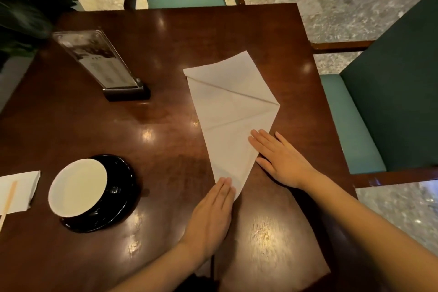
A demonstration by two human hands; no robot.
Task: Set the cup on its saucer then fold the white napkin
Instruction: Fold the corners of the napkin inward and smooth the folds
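Note:
A white napkin (231,106) lies on the dark wooden table (166,137), folded into a kite shape with its narrow tip toward me. My left hand (211,216) lies flat, fingers together, pressing the near tip. My right hand (282,159) rests flat with fingers spread on the napkin's right edge. At the left, a cup (78,187) with a white inside and black outside stands on its black saucer (123,199).
An acrylic menu stand (97,61) stands at the back left. A folded paper napkin with a wooden stick (16,189) lies at the left edge. Teal chairs (384,92) flank the far and right sides. A plant (28,2) fills the top left.

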